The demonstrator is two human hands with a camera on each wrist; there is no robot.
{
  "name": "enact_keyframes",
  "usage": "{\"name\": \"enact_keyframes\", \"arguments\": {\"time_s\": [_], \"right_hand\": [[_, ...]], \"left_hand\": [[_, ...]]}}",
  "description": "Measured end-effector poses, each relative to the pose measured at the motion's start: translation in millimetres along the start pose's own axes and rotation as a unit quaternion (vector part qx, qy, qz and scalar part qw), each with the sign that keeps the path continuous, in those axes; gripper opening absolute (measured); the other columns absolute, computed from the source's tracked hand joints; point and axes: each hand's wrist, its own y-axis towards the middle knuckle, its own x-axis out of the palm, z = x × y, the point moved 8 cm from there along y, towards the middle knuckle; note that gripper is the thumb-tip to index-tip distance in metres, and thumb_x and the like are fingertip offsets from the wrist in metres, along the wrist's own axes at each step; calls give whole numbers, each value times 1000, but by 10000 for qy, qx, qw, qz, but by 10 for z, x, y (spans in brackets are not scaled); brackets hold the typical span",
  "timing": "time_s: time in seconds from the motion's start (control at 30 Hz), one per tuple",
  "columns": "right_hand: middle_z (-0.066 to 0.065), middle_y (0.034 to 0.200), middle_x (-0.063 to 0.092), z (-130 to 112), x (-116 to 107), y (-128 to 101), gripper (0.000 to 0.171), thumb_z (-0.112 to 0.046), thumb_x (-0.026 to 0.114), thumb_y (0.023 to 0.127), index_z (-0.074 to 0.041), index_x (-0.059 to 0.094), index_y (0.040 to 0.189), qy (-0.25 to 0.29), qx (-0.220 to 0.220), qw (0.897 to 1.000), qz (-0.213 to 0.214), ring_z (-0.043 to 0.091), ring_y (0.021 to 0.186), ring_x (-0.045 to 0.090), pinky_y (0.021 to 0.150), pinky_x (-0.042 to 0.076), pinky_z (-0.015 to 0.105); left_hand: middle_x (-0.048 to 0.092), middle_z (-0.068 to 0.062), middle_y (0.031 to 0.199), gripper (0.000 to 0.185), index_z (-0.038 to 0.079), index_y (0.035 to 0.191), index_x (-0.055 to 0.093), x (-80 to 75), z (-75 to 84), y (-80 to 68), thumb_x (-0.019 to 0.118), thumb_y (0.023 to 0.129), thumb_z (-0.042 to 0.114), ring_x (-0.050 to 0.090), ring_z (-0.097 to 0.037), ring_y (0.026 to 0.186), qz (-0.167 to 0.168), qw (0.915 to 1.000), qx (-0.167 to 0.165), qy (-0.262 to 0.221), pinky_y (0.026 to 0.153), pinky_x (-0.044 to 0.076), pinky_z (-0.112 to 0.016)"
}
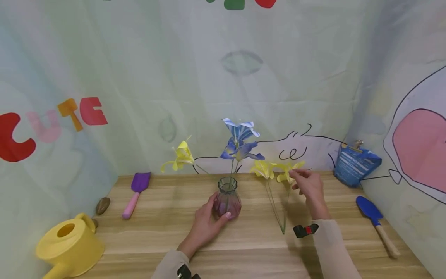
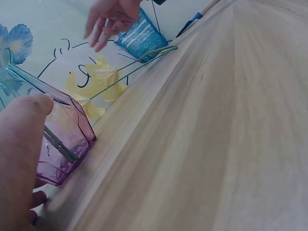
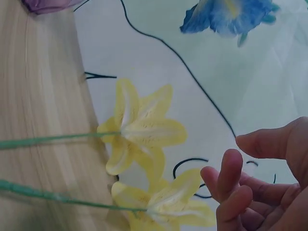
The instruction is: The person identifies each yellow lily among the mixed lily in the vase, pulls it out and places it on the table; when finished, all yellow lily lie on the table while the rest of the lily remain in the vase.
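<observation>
My left hand [image 1: 205,223] holds a small purple glass vase [image 1: 228,205] on the table, with the thumb across its front. Blue flowers [image 1: 240,149] rise from the vase's neck, and a yellow flower [image 1: 183,155] leans out to the left. In the left wrist view, green stems [image 2: 60,144] show through the glass. To the right, two yellow lilies [image 3: 144,130] lie with their stems meeting near the front. My right hand [image 1: 310,188] hovers beside the right lily's bloom, fingers loosely bent. In the right wrist view, the thumb and fingers are apart with nothing between them.
On the left are a yellow watering can [image 1: 71,248], a brown stone [image 1: 102,205] and a purple toy shovel [image 1: 137,193] with a pink handle. On the right stand a clipped blue bag [image 1: 355,164] and a blue trowel [image 1: 378,224]. A printed cloth [image 1: 167,77] hangs behind.
</observation>
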Motion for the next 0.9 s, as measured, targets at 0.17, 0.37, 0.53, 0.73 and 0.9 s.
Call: {"name": "enact_keyframes", "arguments": {"time_s": [0.17, 0.37, 0.53, 0.73, 0.9], "right_hand": [[12, 117, 78, -216, 28, -99, 43, -32, 74, 102, -3, 71, 134, 271, -499, 9983, -151, 13, 65, 70, 52, 48, 24], [16, 126, 74, -495, 108, -246, 42, -33, 74, 103, -6, 71, 136, 266, -935, 9942, -471, 14, 67, 69, 55, 50, 24], [19, 137, 72, -728, 191, -408, 47, -39, 74, 103, -10, 69, 140, 83, -1243, 9887, -835, 15, 71, 69, 58, 52, 24], [19, 133, 74, -925, 344, -600, 43, -34, 76, 102, -9, 72, 136, 32, -1666, 9786, -1207, 23, 70, 70, 53, 48, 23], [18, 130, 76, -966, 538, -687, 37, -31, 76, 101, -9, 75, 132, 184, -1813, 9716, -1510, 22, 67, 70, 53, 47, 23]], "left_hand": [[56, -24, 159, 85, 9, 164, 39, 26, 9, 11, 70, 98, 53, 56, -46, 146, -11, 10000, -34, 16, 121, 37, -71], [56, -24, 160, 85, 10, 164, 40, 15, 4, 13, 70, 97, 53, 55, -46, 146, 35, 10000, -41, 0, 121, 36, -71], [55, -24, 160, 86, 11, 165, 39, 11, -1, 12, 70, 97, 53, 54, -46, 147, 21, 10000, -58, -13, 122, 34, -71], [55, -24, 160, 86, 9, 164, 39, 3, 28, 6, 71, 97, 52, 54, -47, 147, 23, 10000, -37, -66, 123, 33, -72], [55, -25, 160, 85, 9, 164, 39, -4, 43, -2, 71, 97, 51, 53, -47, 147, 29, 9999, -19, -102, 123, 33, -72]]}}
